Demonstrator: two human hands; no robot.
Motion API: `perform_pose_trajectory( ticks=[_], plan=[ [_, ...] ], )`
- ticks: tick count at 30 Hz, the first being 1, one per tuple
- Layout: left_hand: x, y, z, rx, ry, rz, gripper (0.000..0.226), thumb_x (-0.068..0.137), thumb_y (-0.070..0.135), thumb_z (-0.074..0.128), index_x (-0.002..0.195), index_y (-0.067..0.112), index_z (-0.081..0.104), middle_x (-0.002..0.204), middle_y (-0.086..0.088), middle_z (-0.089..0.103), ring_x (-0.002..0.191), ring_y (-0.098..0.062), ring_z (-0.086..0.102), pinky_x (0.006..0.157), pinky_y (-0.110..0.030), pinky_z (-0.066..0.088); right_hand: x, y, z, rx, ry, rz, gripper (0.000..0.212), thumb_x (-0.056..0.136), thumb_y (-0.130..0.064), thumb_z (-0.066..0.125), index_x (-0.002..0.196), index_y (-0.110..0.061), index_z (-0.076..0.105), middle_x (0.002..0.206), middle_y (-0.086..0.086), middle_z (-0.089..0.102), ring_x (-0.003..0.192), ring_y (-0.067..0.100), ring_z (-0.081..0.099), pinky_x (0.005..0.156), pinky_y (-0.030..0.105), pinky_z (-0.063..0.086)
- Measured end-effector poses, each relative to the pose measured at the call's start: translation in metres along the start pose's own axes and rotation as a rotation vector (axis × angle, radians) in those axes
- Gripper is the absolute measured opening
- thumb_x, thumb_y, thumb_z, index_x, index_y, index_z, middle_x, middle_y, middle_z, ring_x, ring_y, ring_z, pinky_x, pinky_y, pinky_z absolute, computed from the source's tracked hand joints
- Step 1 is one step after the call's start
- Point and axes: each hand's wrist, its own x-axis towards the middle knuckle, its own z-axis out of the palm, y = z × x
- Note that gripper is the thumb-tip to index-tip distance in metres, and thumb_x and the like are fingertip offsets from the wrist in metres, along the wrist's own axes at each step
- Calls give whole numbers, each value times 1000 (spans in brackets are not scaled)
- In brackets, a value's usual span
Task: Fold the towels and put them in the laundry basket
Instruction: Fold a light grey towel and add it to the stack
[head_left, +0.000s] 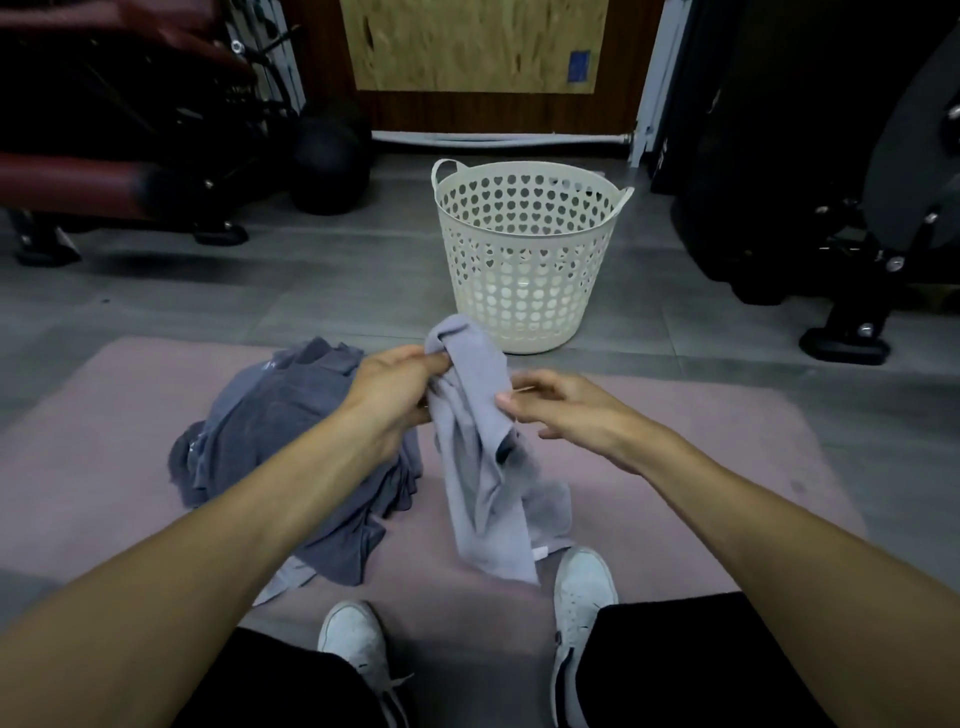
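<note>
Our left hand (397, 387) pinches the light grey towel (485, 457) at its bunched top, wrist raised; our right hand (558, 408) pinches its edge just beside; the towel hangs over the pink mat (675, 467), the darker towel pile (280, 441) left, the laundry basket (524, 249) beyond.

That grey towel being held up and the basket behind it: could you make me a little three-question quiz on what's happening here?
1. True or false: the laundry basket already holds a folded towel.
2. Which hand grips the light grey towel at its top? A) left hand B) right hand C) neither
3. Fill in: the darker towels lie in a loose ___ on the pink mat.

Key
1. False; nothing shows inside it.
2. A; the right hand only pinches the towel's side edge lower down.
3. Heap.
</note>
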Motion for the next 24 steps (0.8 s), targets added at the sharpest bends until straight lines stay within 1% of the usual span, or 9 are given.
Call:
perform_pose_trajectory(
  ticks=[3, 7, 10, 12, 14, 16, 18, 20, 24],
  plan=[
    [8, 11, -4, -160, -21, -50, 4, 91, 6, 60, 94, 7, 63, 82, -11, 66, 63, -15, 63, 53, -22, 52, 6, 10, 16, -82, -92, 28, 57, 74, -44, 80, 122, -21, 59, 114, -10, 66, 104, 3, 63, 89, 20, 49],
    [17, 12, -9, -253, -2, -112, 9, 94, 3, 49, 90, 7, 55, 80, -9, 57, 62, -14, 56, 50, -22, 53, 22, 19, 35, -339, 82, -54, 10, 84, -19, 65, 77, -12, 63, 77, -4, 64, 72, 9, 58, 70, 30, 48],
    [24, 0, -26, 531, 136, -46, 6, 86, 10, 56, 80, 10, 55, 77, -10, 59, 64, -22, 54, 51, -28, 45, 25, 10, 26, -377, 229, -98, 17, 83, -3, 49, 75, -12, 62, 78, -1, 65, 72, 13, 57, 59, 19, 44],
    [20, -7, -32, 1081, 58, -19, 23, 79, 18, 62, 101, 10, 59, 104, -14, 63, 86, -28, 59, 65, -30, 48, 21, 0, 18, -406, 226, -126, 26, 82, 0, 45, 72, -20, 58, 74, -6, 61, 68, 8, 53, 53, 11, 38],
    [17, -14, -29, 1198, -82, 57, 77, 73, 28, 74, 141, 16, 39, 140, -15, 44, 126, -31, 44, 94, -33, 46, 19, -7, 13, -423, 162, -140, 26, 83, 1, 45, 74, -18, 60, 74, -4, 62, 69, 9, 52, 57, 14, 40],
    [8, -14, -16, 1148, -251, 297, 95, 73, 35, 80, 151, 23, 27, 152, -10, 30, 141, -27, 24, 110, -32, 29, 17, -12, 10, -399, 103, -136, 17, 85, -6, 53, 76, -13, 65, 72, 0, 64, 67, 10, 53, 60, 23, 42],
    [2, -13, -1, 1137, -328, 559, 54, 83, 33, 72, 133, 23, 56, 139, -6, 49, 134, -21, 36, 104, -25, 29, 16, -13, 7, -386, 68, -109, 13, 85, -17, 63, 73, -15, 66, 67, -3, 60, 61, 8, 50, 57, 24, 40],
    [1, -11, 6, 1005, -262, 605, 12, 92, 22, 61, 94, 19, 73, 98, 3, 69, 102, -16, 60, 86, -23, 41, 14, -10, 3, -387, 88, -87, 8, 83, -19, 67, 75, -18, 68, 70, -4, 64, 62, 7, 52, 58, 23, 43],
    [7, -3, 7, 708, -112, 484, 20, 93, 12, 55, 77, 19, 65, 78, 6, 72, 71, -10, 65, 72, -27, 53, 6, 2, -9, -414, 136, -56, 15, 80, -7, 61, 82, -19, 71, 82, -4, 71, 74, 8, 60, 68, 22, 48]
  ],
)
